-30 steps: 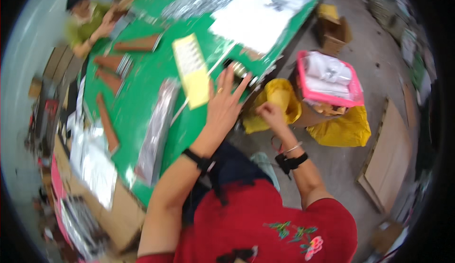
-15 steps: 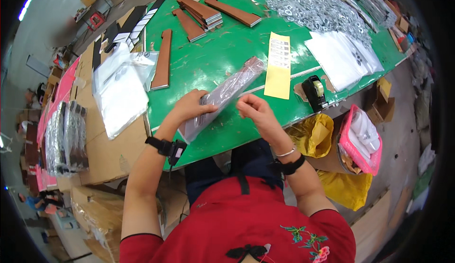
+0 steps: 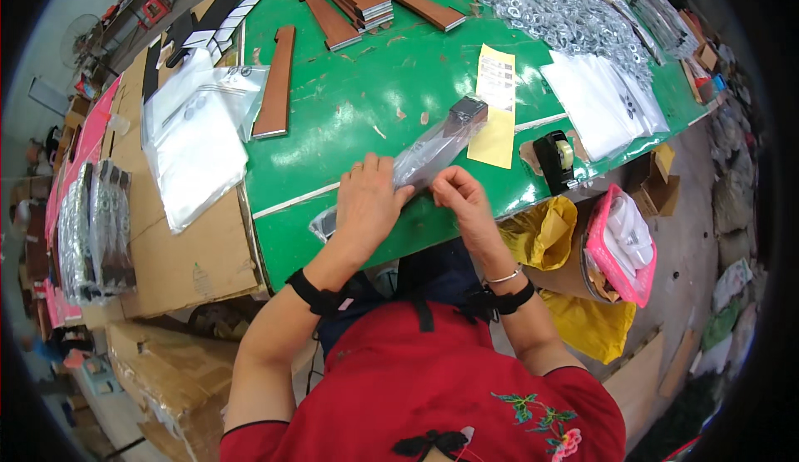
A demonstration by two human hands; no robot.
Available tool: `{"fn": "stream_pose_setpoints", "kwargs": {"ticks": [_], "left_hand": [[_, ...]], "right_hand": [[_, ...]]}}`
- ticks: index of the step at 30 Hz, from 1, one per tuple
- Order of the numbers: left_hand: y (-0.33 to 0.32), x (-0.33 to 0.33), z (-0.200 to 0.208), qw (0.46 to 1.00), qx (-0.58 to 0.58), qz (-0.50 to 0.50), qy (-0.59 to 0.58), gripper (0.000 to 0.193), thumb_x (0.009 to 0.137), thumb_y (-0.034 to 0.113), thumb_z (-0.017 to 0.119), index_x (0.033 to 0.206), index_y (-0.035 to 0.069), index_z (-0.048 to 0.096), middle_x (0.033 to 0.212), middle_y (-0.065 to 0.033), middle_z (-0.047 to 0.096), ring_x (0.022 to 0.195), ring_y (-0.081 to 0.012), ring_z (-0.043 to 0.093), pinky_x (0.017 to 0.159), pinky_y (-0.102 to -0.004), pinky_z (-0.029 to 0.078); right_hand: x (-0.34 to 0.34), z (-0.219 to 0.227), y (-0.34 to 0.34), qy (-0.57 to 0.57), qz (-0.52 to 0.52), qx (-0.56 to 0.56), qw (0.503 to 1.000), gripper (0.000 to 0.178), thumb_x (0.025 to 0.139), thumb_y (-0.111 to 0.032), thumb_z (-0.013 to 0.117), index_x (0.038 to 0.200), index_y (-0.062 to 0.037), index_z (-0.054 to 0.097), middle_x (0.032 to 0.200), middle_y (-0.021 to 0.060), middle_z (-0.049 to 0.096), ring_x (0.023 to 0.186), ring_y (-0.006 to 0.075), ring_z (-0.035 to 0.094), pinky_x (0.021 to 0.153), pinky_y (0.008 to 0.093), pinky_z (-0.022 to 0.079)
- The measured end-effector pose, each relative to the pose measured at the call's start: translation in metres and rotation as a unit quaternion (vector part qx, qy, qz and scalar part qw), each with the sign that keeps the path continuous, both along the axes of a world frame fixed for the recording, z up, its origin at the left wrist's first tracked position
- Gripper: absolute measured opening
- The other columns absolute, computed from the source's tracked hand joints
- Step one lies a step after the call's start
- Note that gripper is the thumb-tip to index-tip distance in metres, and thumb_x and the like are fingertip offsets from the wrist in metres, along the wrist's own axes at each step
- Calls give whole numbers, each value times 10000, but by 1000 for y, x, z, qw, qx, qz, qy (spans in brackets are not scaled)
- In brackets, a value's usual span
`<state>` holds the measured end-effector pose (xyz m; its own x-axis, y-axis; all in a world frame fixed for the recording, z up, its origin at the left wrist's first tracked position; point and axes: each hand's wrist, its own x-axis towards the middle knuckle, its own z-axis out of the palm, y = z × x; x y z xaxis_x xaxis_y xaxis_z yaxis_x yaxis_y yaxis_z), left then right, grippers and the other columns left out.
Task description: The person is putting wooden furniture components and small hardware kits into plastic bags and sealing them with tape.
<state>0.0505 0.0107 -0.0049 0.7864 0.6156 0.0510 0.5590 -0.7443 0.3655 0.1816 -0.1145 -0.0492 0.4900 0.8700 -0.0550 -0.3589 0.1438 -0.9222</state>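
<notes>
A long narrow package in a clear plastic bag [image 3: 434,147] lies slantwise on the green table, its far dark end [image 3: 468,111] near a yellow sheet of labels [image 3: 497,108]. My left hand [image 3: 369,201] grips the package from above, fingers over it and thumb on its near side, hiding its middle. Beside the bag's right edge, my right hand [image 3: 466,204] is closed in a pinch; what sits between its fingertips cannot be made out. A black tape dispenser [image 3: 553,162] stands to the right of the label sheet.
Brown wooden-looking strips [image 3: 276,87] lie across the far left of the green table [image 3: 333,121]. Clear bags [image 3: 200,154] cover the left side, more bags [image 3: 595,100] the right. Metal parts [image 3: 566,17] are heaped at the back. A pink basket [image 3: 599,241] stands right of the table's edge.
The package now shows a dark face where brown showed before. My left hand has moved right and over it, and my right hand has come slightly right and down beside it.
</notes>
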Motion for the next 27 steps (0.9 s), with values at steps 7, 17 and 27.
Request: {"fn": "stream_pose_setpoints", "kwargs": {"ticks": [7,17,27], "left_hand": [[-26,1,-4,991,130,-9,-1,548,847,267,690,1308,14,535,1113,-103,578,1046,-277,552,879,-399,429],[-49,2,-6,987,148,3,-67,458,840,180,680,1285,113,596,1171,-65,577,1030,-253,551,855,-390,407],[-55,3,-18,977,184,5,-107,221,801,150,698,1008,107,633,1166,-62,580,1007,-261,559,840,-403,414]], "right_hand": [[26,15,-7,-51,-59,-4,997,123,950,-183,633,925,-70,593,802,-46,542,730,44,476,683,200,384],[20,22,0,-80,-29,-41,996,134,930,-178,664,894,-55,625,753,-80,535,682,7,458,622,188,368],[11,0,14,-256,-84,-122,955,199,869,-196,702,827,-5,666,595,-16,558,545,46,473,488,248,363]]}}
